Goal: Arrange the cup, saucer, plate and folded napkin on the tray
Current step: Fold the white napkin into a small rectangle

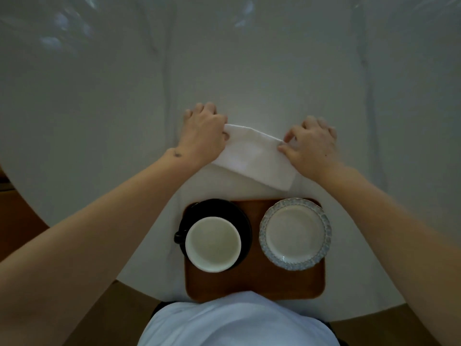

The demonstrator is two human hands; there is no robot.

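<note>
A brown wooden tray (254,283) lies at the table's near edge. On its left side a black saucer (239,211) carries a cup (213,244), black outside and white inside, handle to the left. A pale plate (295,233) with a blue scalloped rim sits on the tray's right side. Just beyond the tray a white folded napkin (252,154) is held slanted above the table. My left hand (203,134) pinches its far left corner. My right hand (311,144) pinches its right edge between thumb and fingers.
The table (249,71) is round and covered with a white cloth under clear plastic that shows creases. Brown floor shows at both lower corners. My white-shirted torso (237,320) overlaps the tray's near edge.
</note>
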